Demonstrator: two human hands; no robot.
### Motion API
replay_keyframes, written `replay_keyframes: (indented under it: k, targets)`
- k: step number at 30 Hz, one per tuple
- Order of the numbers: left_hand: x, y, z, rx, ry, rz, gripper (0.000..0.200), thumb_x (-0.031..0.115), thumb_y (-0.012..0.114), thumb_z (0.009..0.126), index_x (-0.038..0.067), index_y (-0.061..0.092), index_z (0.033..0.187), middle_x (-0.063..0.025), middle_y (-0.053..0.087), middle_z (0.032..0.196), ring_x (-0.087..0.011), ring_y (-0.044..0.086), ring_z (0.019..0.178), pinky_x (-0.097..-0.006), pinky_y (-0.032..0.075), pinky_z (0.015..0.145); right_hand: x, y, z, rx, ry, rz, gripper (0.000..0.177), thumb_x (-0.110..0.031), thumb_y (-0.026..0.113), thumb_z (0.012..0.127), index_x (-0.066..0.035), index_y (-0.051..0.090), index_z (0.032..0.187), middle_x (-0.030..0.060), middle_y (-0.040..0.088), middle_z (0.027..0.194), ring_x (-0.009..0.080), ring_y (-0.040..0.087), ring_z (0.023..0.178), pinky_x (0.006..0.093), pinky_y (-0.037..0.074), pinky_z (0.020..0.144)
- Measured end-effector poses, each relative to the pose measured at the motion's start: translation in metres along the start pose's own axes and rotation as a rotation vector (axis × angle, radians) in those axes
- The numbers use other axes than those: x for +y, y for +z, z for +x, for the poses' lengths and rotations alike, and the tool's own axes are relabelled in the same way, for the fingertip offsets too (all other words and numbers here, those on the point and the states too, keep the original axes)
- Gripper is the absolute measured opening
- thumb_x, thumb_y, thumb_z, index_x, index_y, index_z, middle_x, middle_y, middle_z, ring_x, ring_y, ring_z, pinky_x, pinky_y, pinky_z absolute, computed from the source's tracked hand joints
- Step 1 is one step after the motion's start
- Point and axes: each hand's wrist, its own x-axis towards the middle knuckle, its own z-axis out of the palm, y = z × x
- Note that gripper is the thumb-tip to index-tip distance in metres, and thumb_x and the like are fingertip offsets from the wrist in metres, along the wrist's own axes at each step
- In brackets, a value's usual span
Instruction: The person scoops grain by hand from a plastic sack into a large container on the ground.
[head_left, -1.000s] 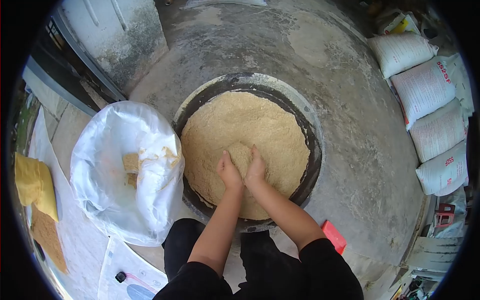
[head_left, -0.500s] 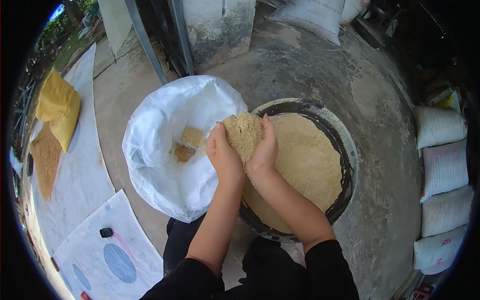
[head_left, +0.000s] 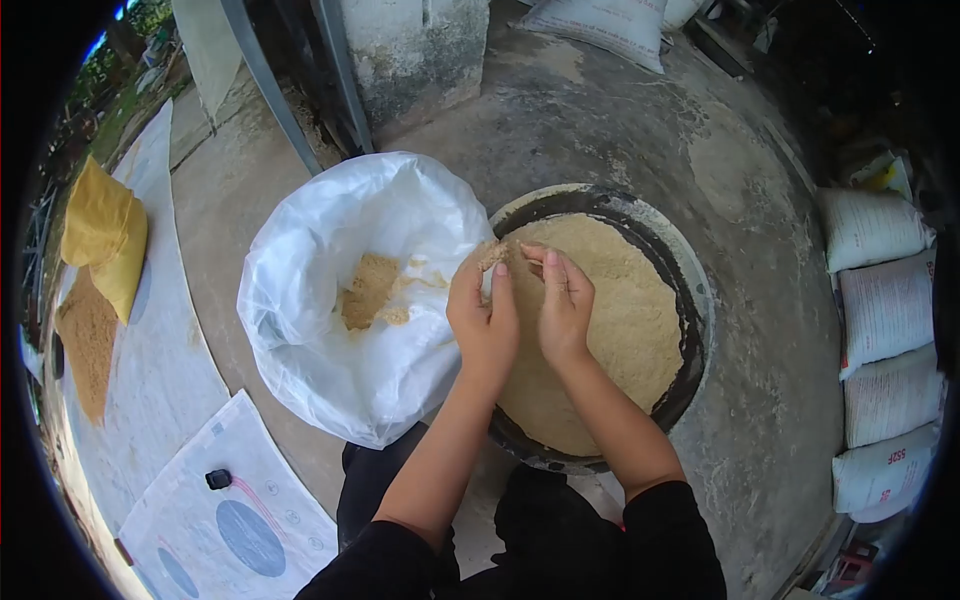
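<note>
My left hand (head_left: 484, 312) is over the gap between the white plastic sack and the black tub, its fingers curled around a small clump of coarse tan meal (head_left: 492, 256). Close beside it is my right hand (head_left: 566, 302), above the tub, with bent fingertips at the meal's edge. A little meal shows between the two hands; how much lies behind the fingers is hidden. Below, the round tub (head_left: 690, 270) holds a broad bed of pale meal (head_left: 625, 320). The open sack (head_left: 300, 230) stands to the left, with more tan meal (head_left: 370, 290) at its bottom.
Filled white sacks (head_left: 885, 305) are stacked on the right, and another sack (head_left: 600, 25) lies at the back. A yellow bag (head_left: 110, 235) stands by a brown heap (head_left: 85, 340) on a pale sheet. A metal post (head_left: 270, 85) rises behind the open sack.
The large heap cupped in both hands has shrunk to a small clump. My hands have moved slightly apart, with the fingers now bent inward. The camera view has shifted a little.
</note>
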Motion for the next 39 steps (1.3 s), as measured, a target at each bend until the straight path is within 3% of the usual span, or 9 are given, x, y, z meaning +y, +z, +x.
replay_keyframes:
  k: [2,5,7,11,15,17,19,29,39]
  targets:
    - [-0.003,0.025,-0.028,-0.123,0.108,0.097,0.023,0.008,0.051,0.083,-0.003,0.056,0.102,-0.0200,0.058,0.099,-0.0337,0.055,0.095,-0.0369,0.041,0.084,0.022,-0.048,-0.006,0.136,0.041,-0.024,0.031,-0.021,0.041,0.093,0.004,0.060,0.096,0.0107,0.061,0.095,0.0175,0.056,0.091,0.0282,0.042,0.082]
    - [-0.034,0.060,-0.074,-0.463,0.024,0.122,0.028,0.010,0.050,0.083,-0.004,0.054,0.107,-0.0227,0.056,0.105,-0.0380,0.052,0.101,-0.0405,0.039,0.087,0.096,-0.115,-0.029,0.399,0.243,0.026,0.032,-0.023,0.041,0.093,0.003,0.060,0.095,0.0095,0.061,0.092,0.0172,0.056,0.088,0.0270,0.042,0.079]
    - [-0.093,0.076,-0.110,-0.517,-0.013,0.321,0.030,0.012,0.049,0.083,-0.004,0.053,0.109,-0.0238,0.055,0.107,-0.0381,0.050,0.103,-0.0411,0.038,0.089,0.143,-0.150,-0.054,0.672,0.642,0.061,0.037,-0.030,0.040,0.092,0.001,0.059,0.095,0.0091,0.061,0.093,0.0179,0.058,0.089,0.0307,0.043,0.081]
    - [-0.148,0.079,-0.139,-0.490,-0.204,0.626,0.033,0.015,0.047,0.085,-0.005,0.052,0.110,-0.0267,0.052,0.111,-0.0400,0.047,0.107,-0.0410,0.035,0.093,0.161,-0.157,-0.078,0.867,0.806,0.165,0.038,-0.032,0.041,0.091,0.002,0.058,0.095,0.0102,0.061,0.091,0.0192,0.058,0.089,0.0309,0.042,0.083]
    - [-0.160,0.094,-0.155,-0.347,-0.235,0.426,0.026,0.016,0.048,0.086,-0.006,0.057,0.096,-0.0176,0.059,0.082,-0.0306,0.055,0.076,-0.0340,0.044,0.074,0.175,-0.134,-0.086,0.735,0.734,0.160,0.041,-0.032,0.041,0.090,0.004,0.057,0.100,0.0130,0.059,0.099,0.0218,0.057,0.092,0.0324,0.041,0.086]
    - [-0.141,0.096,-0.154,-0.336,-0.772,0.136,0.028,0.020,0.047,0.089,-0.005,0.059,0.091,-0.0118,0.060,0.080,-0.0202,0.056,0.073,-0.0291,0.045,0.071,0.170,-0.128,-0.082,0.681,0.685,0.204,0.042,-0.033,0.042,0.090,0.005,0.056,0.101,0.0136,0.059,0.102,0.0227,0.056,0.093,0.0328,0.041,0.087]
    - [-0.140,0.098,-0.153,-0.216,-0.845,-0.081,0.029,0.021,0.046,0.090,-0.005,0.060,0.090,-0.0098,0.060,0.081,-0.0169,0.055,0.074,-0.0276,0.045,0.071,0.127,-0.112,-0.071,0.858,0.829,0.165,0.044,-0.033,0.044,0.088,0.006,0.056,0.103,0.0139,0.058,0.104,0.0233,0.055,0.094,0.0321,0.040,0.086]
    - [-0.031,0.053,-0.041,0.097,-0.646,-0.563,0.035,0.026,0.044,0.092,-0.004,0.062,0.088,-0.0095,0.061,0.087,-0.0128,0.053,0.079,-0.0263,0.042,0.074,0.022,-0.035,-0.016,0.514,0.554,0.549,0.041,-0.031,0.041,0.088,0.004,0.054,0.104,0.0117,0.058,0.098,0.0189,0.057,0.088,0.0292,0.044,0.078]
    - [0.010,-0.069,0.060,0.390,-0.325,-0.402,0.057,0.037,0.024,0.095,-0.009,0.058,0.098,-0.0161,0.060,0.094,-0.0209,0.057,0.088,-0.0298,0.042,0.084,-0.010,0.123,0.008,-0.093,0.341,0.505,0.046,-0.034,0.035,0.092,0.005,0.058,0.100,0.0123,0.059,0.099,0.0192,0.055,0.091,0.0287,0.041,0.084]
